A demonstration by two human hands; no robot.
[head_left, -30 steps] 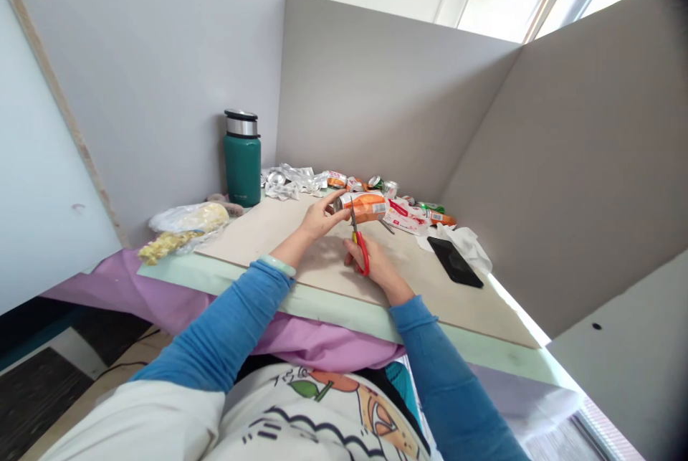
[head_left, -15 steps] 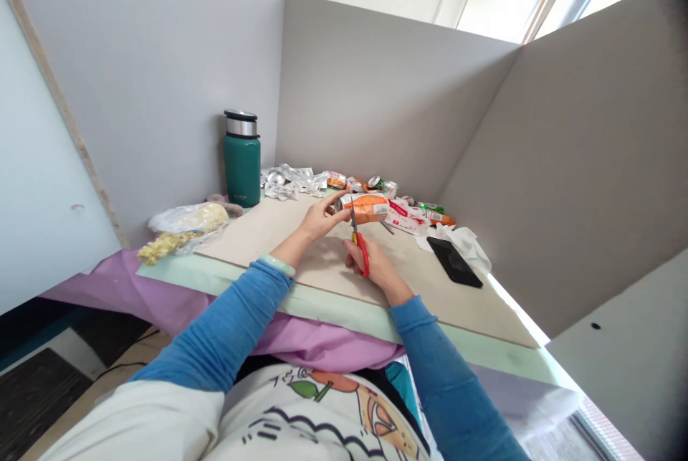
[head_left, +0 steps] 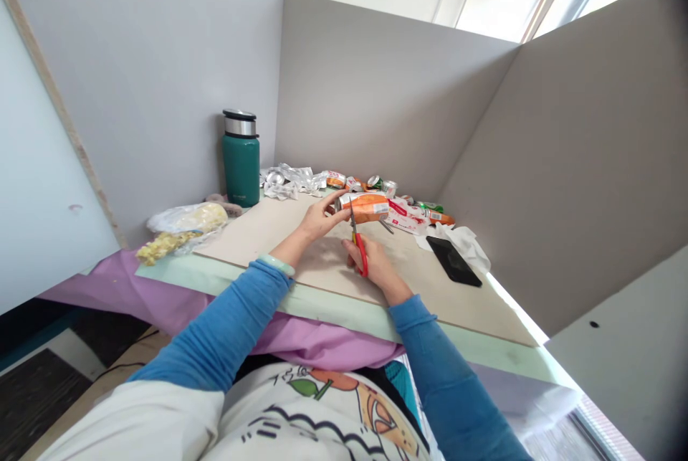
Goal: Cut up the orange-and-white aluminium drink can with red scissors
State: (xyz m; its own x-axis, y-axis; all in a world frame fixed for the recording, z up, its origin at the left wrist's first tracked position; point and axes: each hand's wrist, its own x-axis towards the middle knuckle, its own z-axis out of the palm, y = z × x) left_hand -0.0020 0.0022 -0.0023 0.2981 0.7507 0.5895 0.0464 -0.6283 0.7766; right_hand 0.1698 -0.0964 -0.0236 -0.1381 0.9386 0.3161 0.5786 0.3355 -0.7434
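At counter (head_left: 258,231) centre: your left hand (head_left: 317,221) gripping orange can (head_left: 368,207); right hand (head_left: 375,265) clasping red scissors (head_left: 359,249), blades staying at can; nothing shifting.

The left hand (head_left: 318,220) gripped one end of an orange can (head_left: 364,207) that lay on its side over the board (head_left: 301,228). The right hand (head_left: 372,262) held red-handled scissors (head_left: 357,241), the blades pointing up and touching the can near the left hand's fingers. Behind the can lay crushed cans (head_left: 370,183) and silver scraps (head_left: 287,180). A green flask (head_left: 241,159) stood upright in the corner, with a plastic bag (head_left: 183,225) near it. A black phone (head_left: 454,260) lay to the right, beside a white tissue (head_left: 465,240).
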